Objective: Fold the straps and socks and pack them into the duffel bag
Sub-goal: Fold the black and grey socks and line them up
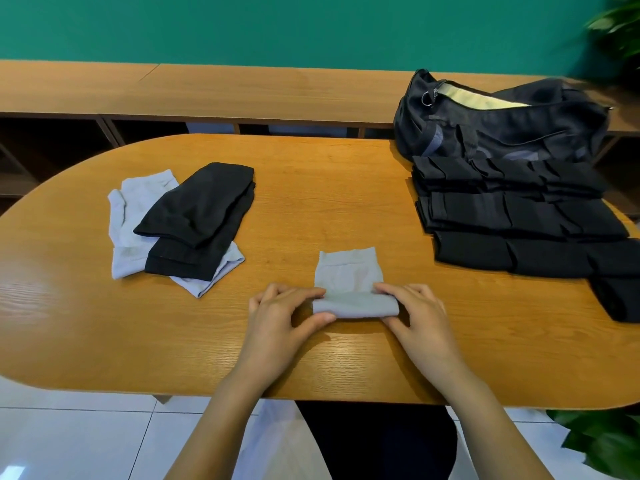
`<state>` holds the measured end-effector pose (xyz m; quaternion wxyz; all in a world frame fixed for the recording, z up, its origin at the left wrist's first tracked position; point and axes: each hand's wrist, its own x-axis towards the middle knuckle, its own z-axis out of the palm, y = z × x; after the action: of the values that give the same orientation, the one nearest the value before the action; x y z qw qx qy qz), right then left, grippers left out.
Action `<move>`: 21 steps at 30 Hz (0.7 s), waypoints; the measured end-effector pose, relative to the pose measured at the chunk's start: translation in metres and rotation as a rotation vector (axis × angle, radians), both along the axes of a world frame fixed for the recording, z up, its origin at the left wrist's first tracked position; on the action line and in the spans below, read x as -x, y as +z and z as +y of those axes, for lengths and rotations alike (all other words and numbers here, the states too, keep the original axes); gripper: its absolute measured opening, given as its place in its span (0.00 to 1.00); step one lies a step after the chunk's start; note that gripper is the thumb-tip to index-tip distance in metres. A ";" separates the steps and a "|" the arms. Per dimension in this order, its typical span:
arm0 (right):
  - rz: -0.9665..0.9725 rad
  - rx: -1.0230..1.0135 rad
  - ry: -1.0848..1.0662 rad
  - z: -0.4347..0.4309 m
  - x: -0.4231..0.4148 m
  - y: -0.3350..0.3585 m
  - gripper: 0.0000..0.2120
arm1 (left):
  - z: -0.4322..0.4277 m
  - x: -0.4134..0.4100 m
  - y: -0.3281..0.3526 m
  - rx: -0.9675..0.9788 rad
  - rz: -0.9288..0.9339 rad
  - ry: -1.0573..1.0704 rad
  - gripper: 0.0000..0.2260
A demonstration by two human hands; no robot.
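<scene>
At lower centre of the frame, a pale grey knit sock [349, 284] lies on the oval wooden table [311, 174], whose orange-brown top shows a fine grain. The sock's near end is turned over into a soft, rounded roll, and its ribbed cuff lies flat beyond the roll. The left hand [280, 317] pinches the left end of that roll between thumb and curled fingers. The right hand [417, 317] grips the right end the same way. At middle left, well apart from the hands, black socks [204, 209] lie slantwise over a few limp pale grey socks [126, 223]. At right, flat black straps [512, 216] of matte woven cloth are stacked in overlapping folded bands, reaching to the frame's right edge. Just behind them, at upper right, sits the slumped dark duffel bag [502, 129] with a metal ring near its end. Its zip appears to be open on a pale yellowish lining, though that corner is blurred. Glossy green leaves [602, 441] fill the lower right corner above white floor tiles [86, 438].
</scene>
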<state>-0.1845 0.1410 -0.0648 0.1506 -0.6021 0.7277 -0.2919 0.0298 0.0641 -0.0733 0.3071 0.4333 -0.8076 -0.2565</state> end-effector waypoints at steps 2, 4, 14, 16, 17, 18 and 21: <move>-0.059 -0.003 -0.049 -0.001 0.000 -0.002 0.17 | -0.001 -0.001 -0.003 0.015 -0.019 -0.023 0.27; -0.079 0.015 -0.057 -0.001 0.000 -0.004 0.14 | 0.000 -0.002 -0.006 0.020 -0.010 -0.021 0.23; -0.023 0.088 -0.152 -0.005 -0.008 0.000 0.14 | 0.006 0.009 0.005 -0.025 0.120 0.161 0.13; -0.071 0.101 -0.148 -0.005 -0.009 0.002 0.24 | 0.006 0.010 0.006 -0.068 0.174 0.173 0.18; -0.092 0.107 -0.145 -0.006 -0.009 0.003 0.26 | 0.006 0.010 0.005 -0.072 0.192 0.175 0.19; -0.111 0.111 -0.147 -0.006 -0.010 0.003 0.28 | 0.006 0.010 0.005 -0.074 0.204 0.178 0.20; -0.200 0.125 -0.145 -0.007 -0.010 0.000 0.28 | 0.004 0.011 0.004 -0.098 0.221 0.190 0.22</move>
<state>-0.1748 0.1343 -0.0646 0.1629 -0.5240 0.7311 -0.4054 0.0187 0.0686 -0.0697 0.3954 0.4913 -0.7108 -0.3114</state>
